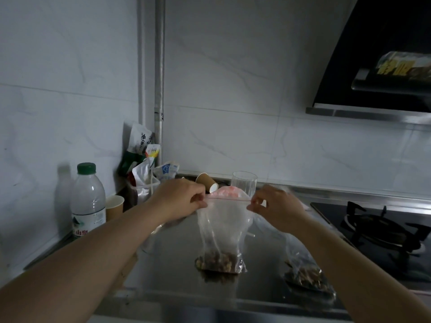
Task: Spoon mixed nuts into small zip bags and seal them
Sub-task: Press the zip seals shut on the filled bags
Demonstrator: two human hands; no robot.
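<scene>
Two grips (pixel 179 199) (pixel 276 206) — two nut bags (pixel 222 229) (pixel 303 271).

Clear plastic zip bag (pixel 224 231) with mixed nuts (pixel 218 258) at its bottom, standing mid-frame on steel counter (pixel 172 259), left hand (pixel 180 200) and right hand (pixel 274 206) pinching its red-lined top corners, second filled bag (pixel 303 273) at lower right

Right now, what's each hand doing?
Left hand: pinching the left end of the clear plastic zip bag of nuts.
Right hand: pinching its right end.

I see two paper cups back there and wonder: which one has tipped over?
The paper cup behind the left hand, beside the clear glass, lies on its side. The other cup, next to the water bottle, stands upright.
</scene>
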